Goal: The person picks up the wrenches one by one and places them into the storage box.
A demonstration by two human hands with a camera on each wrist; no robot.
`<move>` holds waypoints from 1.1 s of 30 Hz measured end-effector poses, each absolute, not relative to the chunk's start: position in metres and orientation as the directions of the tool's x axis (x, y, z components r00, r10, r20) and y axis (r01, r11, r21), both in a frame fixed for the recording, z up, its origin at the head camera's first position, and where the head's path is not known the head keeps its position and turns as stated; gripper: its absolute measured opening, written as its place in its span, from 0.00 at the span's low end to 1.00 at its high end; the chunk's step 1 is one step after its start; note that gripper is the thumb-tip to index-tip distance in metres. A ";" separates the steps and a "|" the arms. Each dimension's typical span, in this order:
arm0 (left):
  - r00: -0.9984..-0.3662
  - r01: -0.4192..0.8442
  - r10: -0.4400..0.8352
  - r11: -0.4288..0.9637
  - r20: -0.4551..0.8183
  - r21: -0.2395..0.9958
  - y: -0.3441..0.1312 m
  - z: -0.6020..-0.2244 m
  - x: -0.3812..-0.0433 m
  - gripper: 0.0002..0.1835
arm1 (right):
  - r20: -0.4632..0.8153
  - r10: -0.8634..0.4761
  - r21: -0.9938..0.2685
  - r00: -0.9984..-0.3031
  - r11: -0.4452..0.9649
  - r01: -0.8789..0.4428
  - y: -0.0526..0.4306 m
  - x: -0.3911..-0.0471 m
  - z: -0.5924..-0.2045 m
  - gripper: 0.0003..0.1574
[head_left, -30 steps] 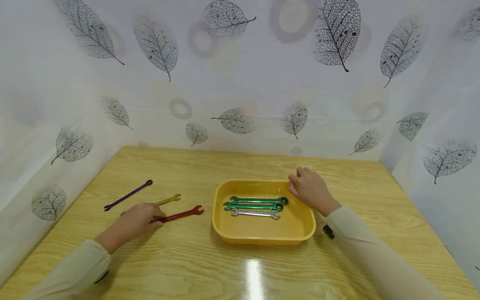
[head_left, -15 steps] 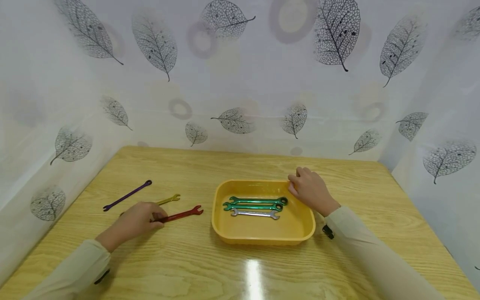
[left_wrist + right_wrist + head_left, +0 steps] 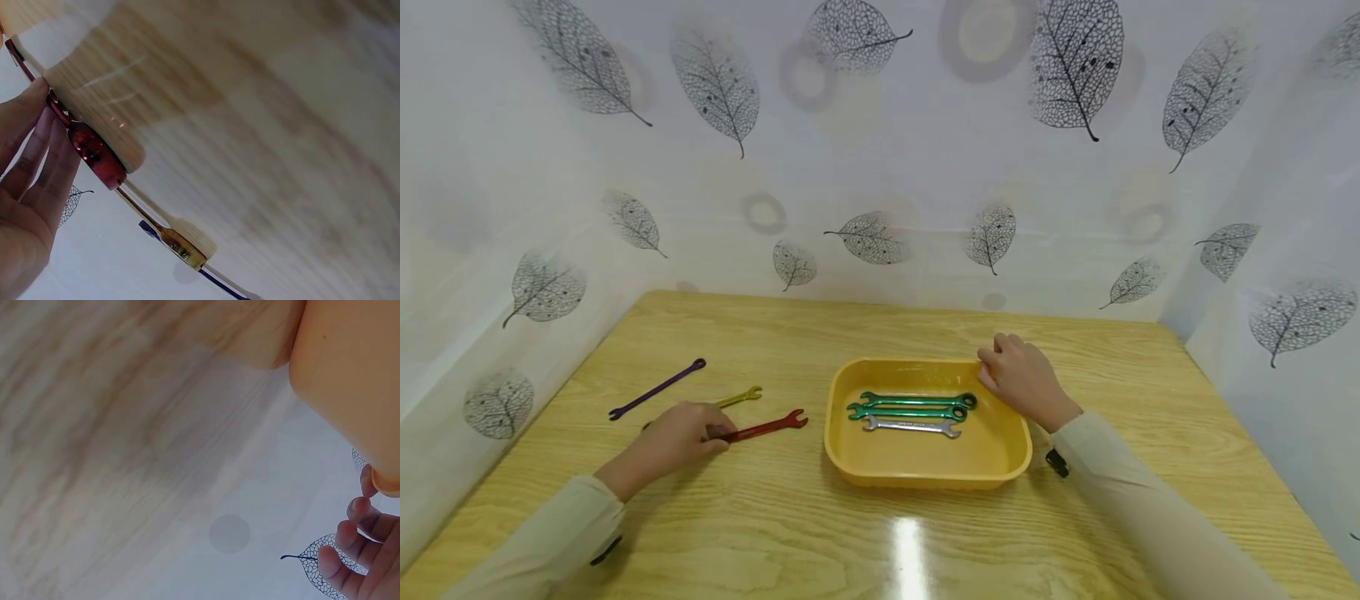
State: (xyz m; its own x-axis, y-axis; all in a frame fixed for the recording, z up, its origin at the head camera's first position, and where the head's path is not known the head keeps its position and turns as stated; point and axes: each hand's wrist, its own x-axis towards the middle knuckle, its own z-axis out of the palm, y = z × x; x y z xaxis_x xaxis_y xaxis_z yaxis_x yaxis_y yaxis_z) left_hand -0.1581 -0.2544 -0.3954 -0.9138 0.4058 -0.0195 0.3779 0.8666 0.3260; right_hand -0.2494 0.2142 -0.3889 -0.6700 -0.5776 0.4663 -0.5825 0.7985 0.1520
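Note:
My left hand (image 3: 672, 443) pinches the shank of a red wrench (image 3: 767, 428) between thumb and fingers, low over the table left of the tray. In the left wrist view the red wrench (image 3: 94, 153) slants past the fingertips. Beyond that hand lies a yellow wrench (image 3: 739, 398), partly hidden by it, and further back a purple wrench (image 3: 657, 389). My right hand (image 3: 1022, 385) grips the back right corner of a yellow plastic tray (image 3: 928, 481). Inside the tray, two green wrenches (image 3: 917, 400) and a shorter silver wrench (image 3: 910, 426) lie side by side, roughly parallel.
The wood-grain table (image 3: 775, 525) carries a bright light reflection near its front. A white curtain (image 3: 895, 167) printed with leaves stands behind the table and along both sides.
Almost nothing differs. The view shifts slightly, while the left hand stays on the red wrench and the right hand stays on the tray's corner.

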 end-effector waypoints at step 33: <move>-0.896 0.429 0.444 0.861 0.007 0.274 -0.251 -0.396 -0.150 0.04 | 0.465 -0.587 0.164 -0.663 0.793 -0.587 0.215 -0.248 -0.389 0.07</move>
